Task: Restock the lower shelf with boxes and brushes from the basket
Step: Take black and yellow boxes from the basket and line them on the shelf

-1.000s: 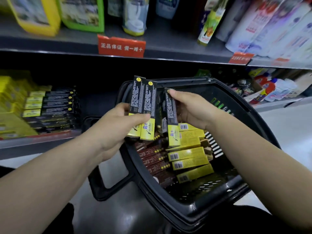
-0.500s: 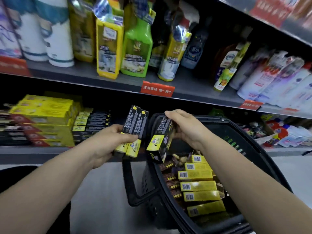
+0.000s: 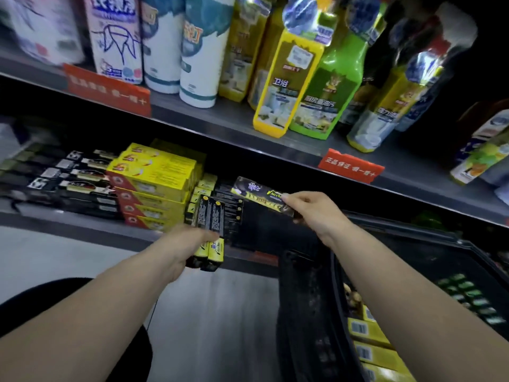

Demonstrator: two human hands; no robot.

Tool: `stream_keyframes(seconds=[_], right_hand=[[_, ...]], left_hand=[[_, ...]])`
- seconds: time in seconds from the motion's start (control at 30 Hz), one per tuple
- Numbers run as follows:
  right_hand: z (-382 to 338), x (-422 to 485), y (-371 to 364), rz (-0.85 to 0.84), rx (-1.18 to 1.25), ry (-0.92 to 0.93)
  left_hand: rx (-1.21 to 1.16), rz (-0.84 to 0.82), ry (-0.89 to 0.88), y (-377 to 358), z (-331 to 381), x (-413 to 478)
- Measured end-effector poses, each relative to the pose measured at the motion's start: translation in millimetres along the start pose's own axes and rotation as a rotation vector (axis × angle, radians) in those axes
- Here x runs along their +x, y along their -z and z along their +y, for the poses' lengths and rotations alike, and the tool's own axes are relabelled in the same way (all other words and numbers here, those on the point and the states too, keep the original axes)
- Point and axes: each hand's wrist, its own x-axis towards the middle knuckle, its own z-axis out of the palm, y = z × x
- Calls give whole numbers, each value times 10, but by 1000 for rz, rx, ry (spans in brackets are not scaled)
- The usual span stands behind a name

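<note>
Fingers (image 3: 287, 198) of the right hand (image 3: 312, 213): curled, thumb on top, pinching the near end of a long black-and-yellow box (image 3: 259, 194). Holds it in the air, slightly tilted, far end pointing into the dark gap of the lower shelf (image 3: 82, 223); cannot tell whether it touches anything there.

Left hand (image 3: 187, 245): clamps round a pair of boxes (image 3: 210, 231) side by side, upright, black halves up, yellow ends down. Fingertips hidden behind them. Sits just before the shelf edge, partly covering a stack of black boxes (image 3: 232, 208) on that shelf.

Left of that stack, yellow cartons (image 3: 157, 175), then black packs (image 3: 68, 183), blurred.

Low right, the black basket (image 3: 305, 312), cut off by the frame; inside, yellow barcoded boxes (image 3: 367, 330) and something brownish too blurred to name.

Above, on the upper shelf (image 3: 220, 122), bottles (image 3: 286, 86) and a red tag (image 3: 349, 166), print smeared.
</note>
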Motion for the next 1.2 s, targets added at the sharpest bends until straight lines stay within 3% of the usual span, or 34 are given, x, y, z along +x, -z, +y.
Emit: stream_keyframes(seconds=[0.4, 0.63, 0.9, 1.07, 1.2], right_hand=[[132, 1492, -652, -11, -712, 161], [299, 1860, -1081, -235, -702, 105], [281, 1789, -1026, -332, -751, 103], [-14, 1434, -869, -343, -795, 238], [-222, 1008, -721, -620, -583, 286]], left_hand=[[-239, 91, 47, -204, 25, 699], [-247, 82, 73, -122, 14, 832], [-268, 24, 68, -84, 83, 870], [-267, 1, 51, -88, 141, 809], [-275, -27, -23, -81, 185, 758]])
